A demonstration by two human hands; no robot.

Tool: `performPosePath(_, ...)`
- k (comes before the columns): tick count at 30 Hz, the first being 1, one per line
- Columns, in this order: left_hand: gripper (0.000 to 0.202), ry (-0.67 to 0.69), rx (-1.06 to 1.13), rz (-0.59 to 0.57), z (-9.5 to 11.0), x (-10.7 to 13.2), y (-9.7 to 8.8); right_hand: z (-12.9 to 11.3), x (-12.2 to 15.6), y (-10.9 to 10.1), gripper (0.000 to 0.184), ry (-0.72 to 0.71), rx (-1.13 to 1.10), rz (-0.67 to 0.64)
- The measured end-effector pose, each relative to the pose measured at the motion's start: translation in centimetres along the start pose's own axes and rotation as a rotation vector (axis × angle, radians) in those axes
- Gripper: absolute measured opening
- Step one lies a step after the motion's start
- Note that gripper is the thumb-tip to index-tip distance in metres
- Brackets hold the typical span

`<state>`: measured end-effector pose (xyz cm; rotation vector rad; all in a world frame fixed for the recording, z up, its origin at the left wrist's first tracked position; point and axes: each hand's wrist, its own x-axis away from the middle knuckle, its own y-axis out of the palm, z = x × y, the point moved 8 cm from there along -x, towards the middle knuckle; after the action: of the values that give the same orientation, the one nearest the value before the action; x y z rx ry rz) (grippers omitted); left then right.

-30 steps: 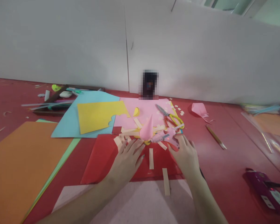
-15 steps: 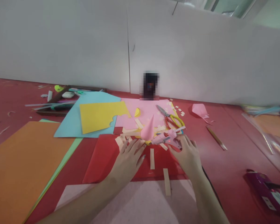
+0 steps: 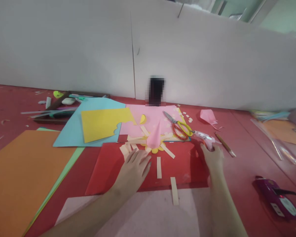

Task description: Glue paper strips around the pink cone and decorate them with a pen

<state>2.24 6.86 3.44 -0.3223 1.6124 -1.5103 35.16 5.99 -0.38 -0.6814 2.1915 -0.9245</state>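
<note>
A pink paper cone point(image 3: 154, 136) stands upright on a yellow scalloped paper base point(image 3: 155, 151). Beside its left edge rests my left hand point(image 3: 135, 168), palm down with fingers stretched out near several cream paper strips point(image 3: 125, 152). Whether its fingertips touch the base, I cannot tell. My right hand point(image 3: 213, 158) grips a pink glue gun point(image 3: 206, 137) by the handle, off to the right of the cone. Scissors with one yellow and one red handle point(image 3: 179, 131) lie just left of the glue gun's nozzle.
Blue paper point(image 3: 69, 133), yellow paper point(image 3: 98, 126) and orange paper point(image 3: 27, 168) lie to the left, near a dark tray point(image 3: 51, 121). On the right are a brown pencil point(image 3: 224, 144), a crumpled pink paper point(image 3: 207, 116) and a purple power strip point(image 3: 277, 199). A white wall point(image 3: 88, 49) stands behind.
My right hand has carried the glue gun away from the cone's base to the right, past the scissors. My left hand stays beside the cone. The view has shifted slightly.
</note>
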Motion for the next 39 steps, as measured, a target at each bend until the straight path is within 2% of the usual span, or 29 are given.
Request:
performPosePath(3,0.023,-0.049,0.027,-0.008,-0.4,0.0,0.0,0.3,0.8,-0.1,0.043,0.044,0.136,0.057)
performPosePath(7,0.023,-0.082,0.015,-0.004,-0.7,0.1,0.0,-1.1,1.5,-1.1,0.048,0.049,0.18,0.081)
performPosePath(10,0.024,-0.075,0.007,-0.003,-0.7,0.2,0.1,-2.7,1.5,-2.6,0.039,0.008,0.13,0.16)
performPosePath(13,0.023,-0.013,-0.002,-0.023,0.0,0.2,0.1,-5.0,1.9,-3.5,0.03,-0.094,0.036,0.201)
performPosePath(17,0.024,0.144,0.062,-0.051,2.0,0.2,-0.1,-8.6,3.4,-2.6,0.019,-0.289,-0.069,0.089)
performPosePath(22,0.02,0.29,0.183,-0.102,4.2,0.7,0.2,-11.1,5.3,-1.5,0.014,-0.37,-0.139,-0.02)
performPosePath(25,0.016,0.328,0.2,-0.131,4.7,1.1,0.6,-11.5,5.7,-1.0,0.013,-0.372,-0.189,-0.101)
performPosePath(32,0.028,0.359,0.157,-0.206,4.7,1.7,0.8,-11.5,6.1,-0.2,0.013,-0.302,-0.298,-0.251)
performPosePath(39,0.022,0.329,0.197,-0.184,4.8,1.1,0.8,-11.6,6.8,0.7,0.016,-0.228,-0.361,-0.389)
